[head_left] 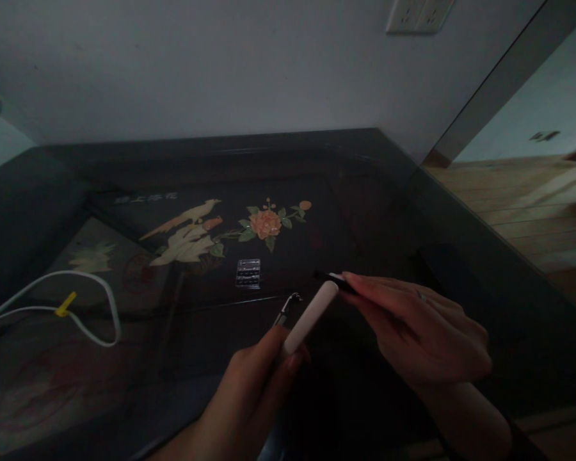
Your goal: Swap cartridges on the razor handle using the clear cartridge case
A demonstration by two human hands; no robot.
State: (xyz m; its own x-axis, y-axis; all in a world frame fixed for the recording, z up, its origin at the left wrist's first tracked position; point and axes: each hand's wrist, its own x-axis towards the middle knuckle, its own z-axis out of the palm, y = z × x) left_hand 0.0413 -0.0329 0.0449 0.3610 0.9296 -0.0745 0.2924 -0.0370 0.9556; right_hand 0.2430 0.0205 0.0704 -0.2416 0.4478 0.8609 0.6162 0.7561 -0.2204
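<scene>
A dark desk with a painted bird and flower carries a white cable near its left edge and a small silver clasp at its middle. Above the front edge, the left hand is clamped on a white pen and a thin metal clip. The right hand pinches a black cap touching the pen's tip

Dim, underexposed view; daylight from the right, edges stretched and soft.
</scene>
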